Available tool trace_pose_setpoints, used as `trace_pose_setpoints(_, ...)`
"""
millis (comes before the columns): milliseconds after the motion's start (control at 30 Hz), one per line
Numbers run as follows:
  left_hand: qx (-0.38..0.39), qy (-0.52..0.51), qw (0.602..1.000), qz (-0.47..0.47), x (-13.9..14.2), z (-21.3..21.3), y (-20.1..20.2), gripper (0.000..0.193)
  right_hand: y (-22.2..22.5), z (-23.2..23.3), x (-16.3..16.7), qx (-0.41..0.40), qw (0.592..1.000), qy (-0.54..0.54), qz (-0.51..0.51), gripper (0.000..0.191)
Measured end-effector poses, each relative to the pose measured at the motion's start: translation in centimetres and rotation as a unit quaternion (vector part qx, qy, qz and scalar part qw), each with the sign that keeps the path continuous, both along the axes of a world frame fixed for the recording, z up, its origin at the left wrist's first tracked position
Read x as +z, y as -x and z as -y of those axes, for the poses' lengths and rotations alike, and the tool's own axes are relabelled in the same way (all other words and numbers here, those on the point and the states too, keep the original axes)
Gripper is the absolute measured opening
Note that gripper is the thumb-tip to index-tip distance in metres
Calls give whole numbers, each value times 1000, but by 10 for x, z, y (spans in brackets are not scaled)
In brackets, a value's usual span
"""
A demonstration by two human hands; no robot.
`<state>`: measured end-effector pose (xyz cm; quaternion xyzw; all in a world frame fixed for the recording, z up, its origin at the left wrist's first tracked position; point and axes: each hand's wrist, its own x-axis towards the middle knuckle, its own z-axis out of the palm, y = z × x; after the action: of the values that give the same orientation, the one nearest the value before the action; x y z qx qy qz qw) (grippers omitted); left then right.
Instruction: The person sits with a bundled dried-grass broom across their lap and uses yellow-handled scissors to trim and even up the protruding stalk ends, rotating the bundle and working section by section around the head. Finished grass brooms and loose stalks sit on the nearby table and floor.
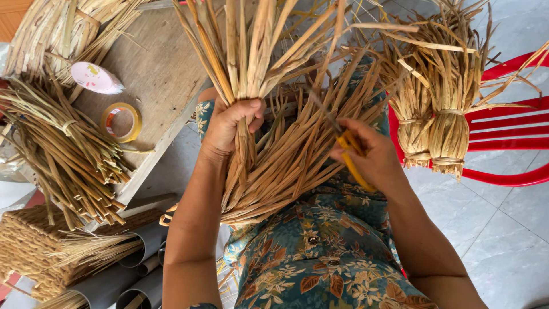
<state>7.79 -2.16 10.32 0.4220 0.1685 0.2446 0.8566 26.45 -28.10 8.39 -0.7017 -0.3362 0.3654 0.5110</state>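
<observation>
Across the lap, left hand (pixel 231 123) grips straw bundle (pixel 274 154); right hand (pixel 369 154) clasps yellow-handled scissors (pixel 350 150).

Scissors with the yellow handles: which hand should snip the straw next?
Right hand, probably: it already holds the scissors against the straw bundle, while the left hand is busy gripping that bundle.

Dry straw bundle (pixel 274 154) fanned across lap, yellow-handled scissors (pixel 350 150)

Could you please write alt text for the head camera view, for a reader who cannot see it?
A person's left hand grips a bundle of dried straw stalks over their lap, while the right hand holds yellow-handled scissors against it. Tied straw bundles rest on a red chair; tape rolls lie on a wooden board.
</observation>
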Motion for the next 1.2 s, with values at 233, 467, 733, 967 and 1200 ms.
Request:
trace_pose_setpoints(233, 3, 1, 1000, 29, -2, -2, 8, 23, -22, -4, -20, -51, 987, -84, -125, 60)
trace_pose_setpoints(467, -3, 33, 998, 58, -7, -3, 16, 27, -22, 8, 1, -87, 980, -151, -95, 56)
trace_pose_setpoints(733, -20, 48, 996, 66, -13, -3, 16, 30, -11, 16, 29, -28, 978, -173, -111, 65)
trace_pose_setpoints(967, -60, 60, 994, 65, -29, 4, 9, 31, -38, 14, 38, -26, 978, -198, -60, 63)
trace_pose_setpoints(1200, -61, 37, 997, 29, -22, 9, 9, 29, -51, 2, 47, -10, 974, -226, -27, 57)
